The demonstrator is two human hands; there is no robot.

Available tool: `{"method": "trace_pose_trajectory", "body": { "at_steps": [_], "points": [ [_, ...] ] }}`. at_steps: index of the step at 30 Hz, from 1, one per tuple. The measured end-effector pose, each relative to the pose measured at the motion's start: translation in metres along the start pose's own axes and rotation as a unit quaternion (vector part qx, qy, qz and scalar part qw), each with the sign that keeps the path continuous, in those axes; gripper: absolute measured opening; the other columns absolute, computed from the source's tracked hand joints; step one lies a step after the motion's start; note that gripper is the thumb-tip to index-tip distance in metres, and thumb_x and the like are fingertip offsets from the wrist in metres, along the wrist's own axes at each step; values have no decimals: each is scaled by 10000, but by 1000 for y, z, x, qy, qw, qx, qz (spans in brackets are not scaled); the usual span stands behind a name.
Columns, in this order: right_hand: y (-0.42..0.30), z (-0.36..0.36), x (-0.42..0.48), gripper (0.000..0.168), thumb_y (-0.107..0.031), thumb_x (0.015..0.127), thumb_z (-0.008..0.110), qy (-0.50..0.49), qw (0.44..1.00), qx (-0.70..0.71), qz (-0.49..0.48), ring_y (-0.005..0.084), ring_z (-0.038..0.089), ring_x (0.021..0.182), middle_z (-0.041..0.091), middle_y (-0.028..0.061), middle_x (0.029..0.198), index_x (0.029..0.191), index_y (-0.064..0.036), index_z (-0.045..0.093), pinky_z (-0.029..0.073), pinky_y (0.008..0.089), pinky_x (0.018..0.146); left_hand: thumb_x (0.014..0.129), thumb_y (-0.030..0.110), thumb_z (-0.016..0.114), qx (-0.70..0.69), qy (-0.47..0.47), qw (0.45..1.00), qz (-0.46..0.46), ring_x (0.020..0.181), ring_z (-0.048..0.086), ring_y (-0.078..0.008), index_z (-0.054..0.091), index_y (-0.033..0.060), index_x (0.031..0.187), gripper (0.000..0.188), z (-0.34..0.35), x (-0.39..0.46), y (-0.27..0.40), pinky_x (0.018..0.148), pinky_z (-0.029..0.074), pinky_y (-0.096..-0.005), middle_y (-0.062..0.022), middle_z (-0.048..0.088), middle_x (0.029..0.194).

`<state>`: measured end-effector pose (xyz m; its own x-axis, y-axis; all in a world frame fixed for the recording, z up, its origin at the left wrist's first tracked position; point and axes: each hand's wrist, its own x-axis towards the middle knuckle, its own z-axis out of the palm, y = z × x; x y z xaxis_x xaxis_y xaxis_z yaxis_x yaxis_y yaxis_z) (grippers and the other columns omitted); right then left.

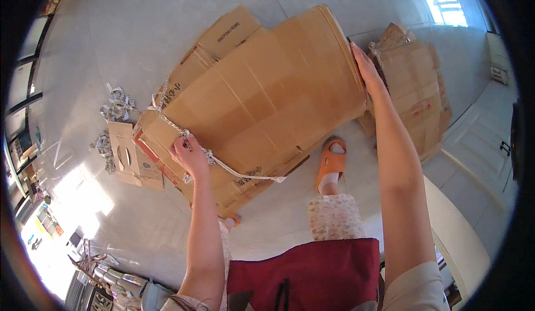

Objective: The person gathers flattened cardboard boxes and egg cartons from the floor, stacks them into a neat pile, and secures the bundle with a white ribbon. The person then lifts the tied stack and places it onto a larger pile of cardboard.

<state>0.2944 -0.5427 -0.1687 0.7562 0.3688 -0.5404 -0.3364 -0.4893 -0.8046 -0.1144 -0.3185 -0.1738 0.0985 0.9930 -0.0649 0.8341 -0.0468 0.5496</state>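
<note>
A stack of flattened cardboard boxes (259, 98) lies before me at a slant, its far end up to the right. White and patterned cord (238, 174) runs across its near-left end, with knots near the middle. My left hand (187, 150) grips the knotted part of the cord, fingers curled round it. At the stack's right end, my right hand (366, 66) presses along the cardboard edge; its fingertips are partly hidden behind that edge. More cardboard (229, 33) sticks out beneath the top sheet on the far side.
Another bundle of flattened cardboard (411, 98) lies to the right, close to a white door (480, 139). Loose patterned cord (118, 105) and a small cardboard piece with slots (136, 156) are on the floor at left. My feet wear orange slippers (333, 160). Seating (129, 288) stands lower left.
</note>
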Motion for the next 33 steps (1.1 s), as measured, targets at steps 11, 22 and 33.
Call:
{"method": "trace_pose_trajectory", "body": {
  "at_steps": [11,22,33],
  "points": [
    [68,118,-16,677,-547,800,556,-93,983,-143,-62,221,493,1119,545,112,1203,1255,-53,473,366,325,947,915,183,486,-455,-289,791,-290,614,469,-143,495,56,858,140,-35,-28,132,609,420,-296,-52,511,724],
    [27,78,-77,740,-559,636,713,-34,984,-56,163,209,591,886,630,121,935,1085,11,569,442,310,784,912,230,500,-461,-362,755,-295,544,336,-71,452,81,856,166,-50,-52,192,539,344,-242,39,338,618],
    [41,-87,0,672,-499,691,692,107,981,-131,99,242,528,1023,595,123,1053,1181,-74,515,379,370,917,921,175,475,-377,-458,763,-257,596,465,-124,504,57,887,126,6,-52,200,678,462,-290,-4,447,658]
  ]
}}
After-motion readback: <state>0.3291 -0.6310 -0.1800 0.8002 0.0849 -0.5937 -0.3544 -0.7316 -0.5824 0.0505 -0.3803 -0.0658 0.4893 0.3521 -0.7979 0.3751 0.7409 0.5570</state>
